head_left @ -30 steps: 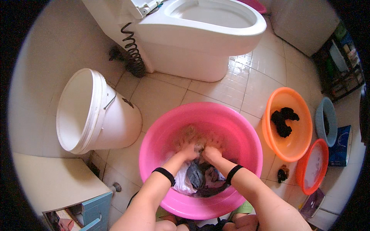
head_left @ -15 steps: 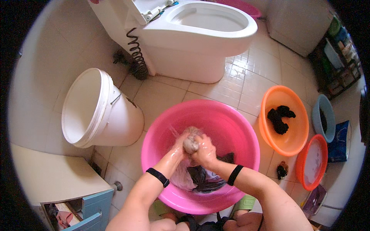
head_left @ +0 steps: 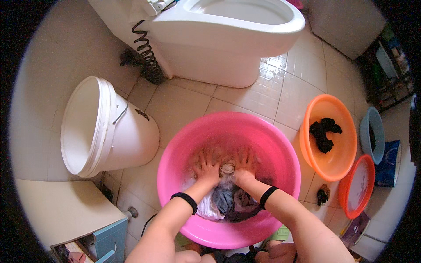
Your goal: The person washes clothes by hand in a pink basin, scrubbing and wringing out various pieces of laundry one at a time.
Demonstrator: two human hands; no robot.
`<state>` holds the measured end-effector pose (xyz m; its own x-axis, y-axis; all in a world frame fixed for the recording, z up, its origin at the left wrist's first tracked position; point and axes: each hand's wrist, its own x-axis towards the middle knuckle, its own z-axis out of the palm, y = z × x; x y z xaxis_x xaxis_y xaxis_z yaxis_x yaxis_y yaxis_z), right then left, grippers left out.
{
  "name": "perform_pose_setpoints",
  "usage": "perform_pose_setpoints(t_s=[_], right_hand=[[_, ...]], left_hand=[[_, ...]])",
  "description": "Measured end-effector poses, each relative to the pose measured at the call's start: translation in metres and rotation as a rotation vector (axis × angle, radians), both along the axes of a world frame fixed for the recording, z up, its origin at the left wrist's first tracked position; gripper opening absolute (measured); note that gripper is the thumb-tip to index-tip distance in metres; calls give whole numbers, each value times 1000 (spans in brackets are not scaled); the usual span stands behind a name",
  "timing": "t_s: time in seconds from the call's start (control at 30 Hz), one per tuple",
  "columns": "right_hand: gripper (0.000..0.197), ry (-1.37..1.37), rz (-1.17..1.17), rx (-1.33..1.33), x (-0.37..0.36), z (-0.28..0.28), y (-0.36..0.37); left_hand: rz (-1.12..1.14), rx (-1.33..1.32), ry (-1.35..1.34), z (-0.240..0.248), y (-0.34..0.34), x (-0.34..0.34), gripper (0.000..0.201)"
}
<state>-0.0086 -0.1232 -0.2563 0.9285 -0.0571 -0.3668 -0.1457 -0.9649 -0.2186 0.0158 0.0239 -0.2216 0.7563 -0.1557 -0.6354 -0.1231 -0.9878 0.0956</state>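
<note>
A big pink basin (head_left: 164, 175) stands on the floor in front of me, with water and wet clothes in it. My left hand (head_left: 206, 168) is spread in the water on the left side, fingers apart. On the other side my right hand (head_left: 244, 164) is spread too. Between the two hands lies a small pale bunched cloth (head_left: 227, 168), partly under water. Nearer to me, a white cloth (head_left: 209, 208) and a dark grey cloth (head_left: 224, 201) lie beside darker purplish fabric (head_left: 245, 202). The fingertips are partly blurred by the water.
A white bucket (head_left: 131, 138) leans over at the left, near a cabinet (head_left: 66, 206). The toilet (head_left: 219, 57) is ahead. At right are an orange basin (head_left: 307, 151) with black cloth (head_left: 323, 136), a red basin (head_left: 344, 193) and a blue basin (head_left: 379, 144).
My hands were together squeezing the pale wet cloth above the water. They have now parted and are spread in the water, with the cloth let go between them.
</note>
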Motion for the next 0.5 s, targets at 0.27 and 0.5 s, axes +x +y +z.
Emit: perform_pose_setpoints(t_s=[0.27,0.5], right_hand=[[65,82,134,65,26,19,-34],[35,-103,111,678,42,200,-52]], left_hand=[[-48,-145,71,-14,2,15,90],[204,-498,-89,48,-11,29,82]])
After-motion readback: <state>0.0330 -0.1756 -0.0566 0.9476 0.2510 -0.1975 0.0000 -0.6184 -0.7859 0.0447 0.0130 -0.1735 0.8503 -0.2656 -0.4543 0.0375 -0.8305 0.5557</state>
